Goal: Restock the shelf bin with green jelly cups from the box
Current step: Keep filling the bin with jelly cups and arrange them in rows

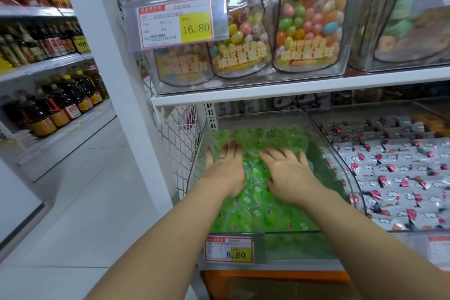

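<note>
- Since both hands lie flat on the stock w/ nothing gripped, the step looks like levelling / patting down, not loading.
- left hand point(225, 168): palm down, fingers straight & spread, pressing on the green jelly cups point(255, 217) near the bin's left wall. Holds nothing.
- right hand point(288, 173): same pose, palm down, fingers splayed, just beside the left one, mid-bin. Holds nothing.
- Cups fill the clear shelf bin point(297, 248) front to back, on the lower shelf, behind the 8.60 price tag point(229, 249).
- Bin reads near full, so prob. late in the task. Judgement only.
- Next move, my guess: lift hands off, then back to the box for another handful if there's room.
- That needs a low drop so nothing slides over the front lip or into the neighbour bin of grey wrapped sweets point(401, 178).
- Box: can't confirm. Orange-and-brown shape point(267, 282) under the bin at frame bottom may be it, but it's cut off & blurred.
- Hidden: cups under both palms. Heap depth can't be read thru the green glare on the front panel.
- Back row of cups is hazy under the shelf edge.
- Tag text other than the price is unreadable.
- Forearms run out of frame at the bottom.
</note>
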